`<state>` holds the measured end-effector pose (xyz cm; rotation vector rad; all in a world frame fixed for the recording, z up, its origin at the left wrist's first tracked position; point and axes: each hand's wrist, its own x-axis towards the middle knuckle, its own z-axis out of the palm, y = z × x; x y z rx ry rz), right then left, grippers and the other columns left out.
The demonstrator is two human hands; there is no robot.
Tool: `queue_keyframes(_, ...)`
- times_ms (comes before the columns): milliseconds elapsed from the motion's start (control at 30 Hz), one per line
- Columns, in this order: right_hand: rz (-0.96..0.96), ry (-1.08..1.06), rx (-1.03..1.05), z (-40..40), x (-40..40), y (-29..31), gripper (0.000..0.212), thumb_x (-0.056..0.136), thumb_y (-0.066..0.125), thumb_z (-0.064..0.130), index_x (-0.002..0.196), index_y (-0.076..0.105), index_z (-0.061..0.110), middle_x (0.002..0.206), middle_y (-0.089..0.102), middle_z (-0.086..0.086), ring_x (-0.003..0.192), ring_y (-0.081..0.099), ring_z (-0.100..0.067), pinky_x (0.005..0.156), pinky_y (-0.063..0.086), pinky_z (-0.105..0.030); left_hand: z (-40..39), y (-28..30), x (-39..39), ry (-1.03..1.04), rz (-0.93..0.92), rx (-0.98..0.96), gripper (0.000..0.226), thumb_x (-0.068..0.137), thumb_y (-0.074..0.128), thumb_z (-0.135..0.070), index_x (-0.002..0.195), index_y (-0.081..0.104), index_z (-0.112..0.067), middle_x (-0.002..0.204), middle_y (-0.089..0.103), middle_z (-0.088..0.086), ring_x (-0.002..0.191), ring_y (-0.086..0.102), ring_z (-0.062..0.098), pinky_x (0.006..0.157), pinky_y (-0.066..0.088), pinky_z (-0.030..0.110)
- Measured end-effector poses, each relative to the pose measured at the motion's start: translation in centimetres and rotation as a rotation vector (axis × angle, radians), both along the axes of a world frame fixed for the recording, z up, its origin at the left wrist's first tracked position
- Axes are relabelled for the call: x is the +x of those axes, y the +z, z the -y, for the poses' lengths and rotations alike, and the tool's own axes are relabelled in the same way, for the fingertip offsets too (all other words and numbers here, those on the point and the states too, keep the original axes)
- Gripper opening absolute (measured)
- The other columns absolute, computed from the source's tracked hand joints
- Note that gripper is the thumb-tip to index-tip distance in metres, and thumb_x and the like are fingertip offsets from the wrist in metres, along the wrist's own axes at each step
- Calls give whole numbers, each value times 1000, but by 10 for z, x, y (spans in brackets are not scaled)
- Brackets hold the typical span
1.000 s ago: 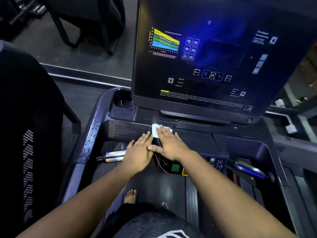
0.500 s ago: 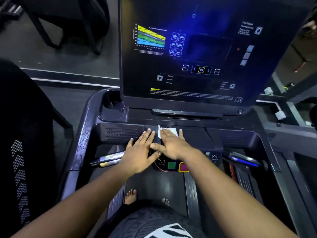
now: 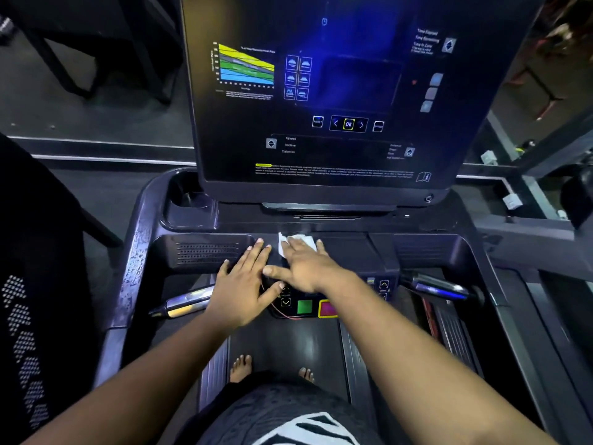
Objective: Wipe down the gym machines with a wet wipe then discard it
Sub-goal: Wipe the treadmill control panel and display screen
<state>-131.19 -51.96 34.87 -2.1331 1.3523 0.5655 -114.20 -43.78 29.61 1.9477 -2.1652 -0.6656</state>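
A dark treadmill console (image 3: 208, 252) is standing in a dim gym. The right hand (image 3: 308, 268) is lying flat, fingers spread, pressing a white wipe (image 3: 296, 244); the left hand (image 3: 244, 284) is resting open beside it.

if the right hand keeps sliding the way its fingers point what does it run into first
Probably the base of the display console. The right hand lies flat on the wet wipe, fingers pointing up the ledge towards it; depth is hard to judge.
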Motion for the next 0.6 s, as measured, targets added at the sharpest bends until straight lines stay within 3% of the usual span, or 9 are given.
queue_keyframes(167, -87, -77, -53, 10, -63, 1, 112, 76, 13, 94, 163, 2, 24, 170, 0, 3, 156, -4, -11, 121, -13, -58, -1, 1, 0, -6, 14, -8, 90, 90, 15, -80, 163, 7, -29, 171, -3, -9, 157, 7, 12, 123, 16, 56)
queue_keyframes(300, -166, -178, -60, 9, -96, 9, 134, 56, 0, 100, 163, 2, 19, 170, 0, -4, 157, -3, -17, 123, -11, -56, -1, 1, -2, 5, 9, -23, 90, 90, 16, -80, 163, 11, -28, 171, -1, -9, 157, 10, 13, 122, 18, 57)
queue_keyframes(400, -84, -100, -81, -3, -60, 5, 136, 58, 4, 103, 163, 3, 16, 170, 1, -7, 157, -4, -18, 124, -7, -55, 0, 0, -1, 0, 32, -19, 93, 88, 12, -83, 163, 9, -29, 171, -2, -9, 157, 11, 14, 122, 20, 57)
queue_keyframes(500, 36, 55, -90, -24, -25, 6, 117, 76, 24, 93, 163, 6, 16, 170, 1, -7, 157, -4, -18, 125, -8, -53, 0, 0, -1, -13, 35, -31, 103, 82, -2, -89, 163, 10, -27, 171, 0, -8, 157, 13, 15, 120, 22, 57)
queue_keyframes(600, 122, 126, -100, -40, -36, 13, 125, 64, 15, 95, 163, 8, 20, 171, 3, -2, 156, -3, -13, 125, -11, -50, -1, -1, -1, 6, 30, -28, 95, 86, 6, -85, 163, 9, -29, 171, -1, -10, 157, 10, 13, 121, 20, 55)
